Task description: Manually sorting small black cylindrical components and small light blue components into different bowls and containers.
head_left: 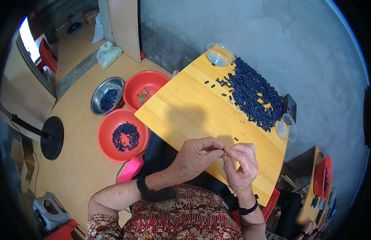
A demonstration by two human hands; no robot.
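sleeves: patterned red fabric at the bottom edge, both forearms coming up from it, dark bands on both wrists
left hand [195,157]: fingers curled, thumb and forefinger pinched narrow, tips meeting the other hand's
right hand [241,162]: same deal, grip pinched tight at the fingertips
small piece: something tiny sits between the two pinches around the meeting point, too small to tell what it is or which way it lies; both hands equally on it
bench [185,108]: yellow wood, hands hover over its near edge
pile of dark pieces [253,94]: far right of the bench, well apart from the hands, right hand nearer
clear cups: one beside the pile [286,128], one at the far corner [218,54]
red basin [122,135]: on the floor to the left, dark pieces inside
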